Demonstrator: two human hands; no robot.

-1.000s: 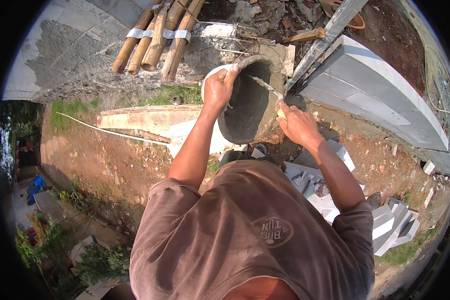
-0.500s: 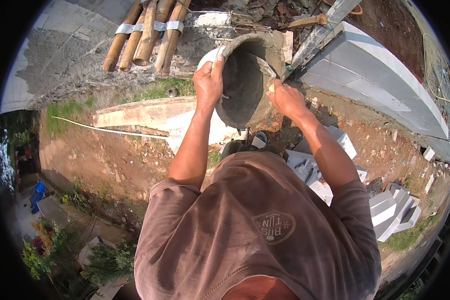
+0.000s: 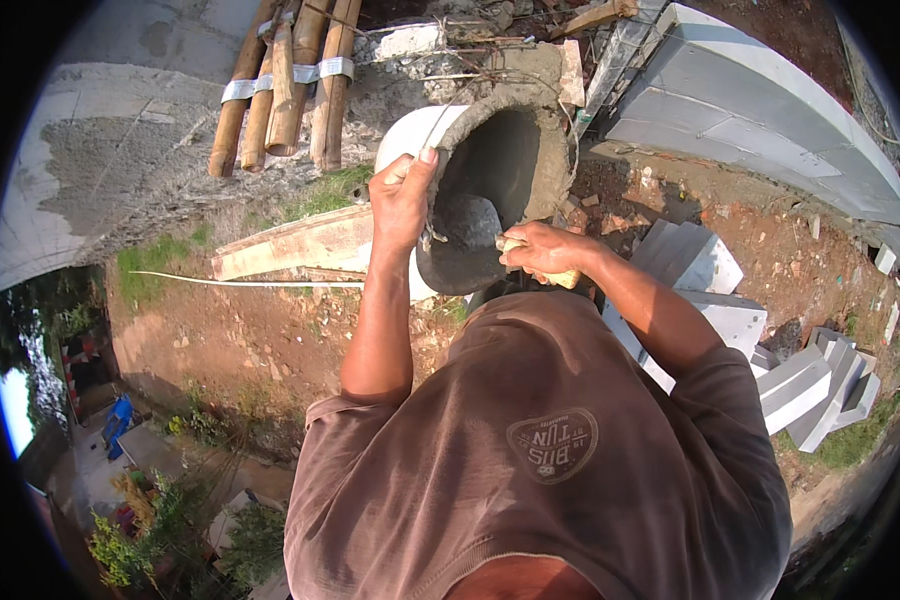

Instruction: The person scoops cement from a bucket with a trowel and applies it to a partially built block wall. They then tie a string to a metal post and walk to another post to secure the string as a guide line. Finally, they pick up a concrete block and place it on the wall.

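Before the shirt point(image 3: 530, 420), bucket point(image 3: 552, 160): tilted, opening up and rightward, showing more white outside than half a second ago.
Trowel point(image 3: 475, 222): reaching blade-first into the bucket's near end, pointing up-left along a slanting axis, showing a broad face instead of an edge.
Left hand point(image 3: 400, 205): clutching the left rim.
Right hand point(image 3: 548, 250): clenched round the yellow handle point(image 3: 562, 279), lowered to the near rim.

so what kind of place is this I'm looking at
Most likely an outdoor building site: there's a wall of pale grey blocks, a pile of loose blocks on the ground, and a bucket coated inside with grey, mortar-like material.
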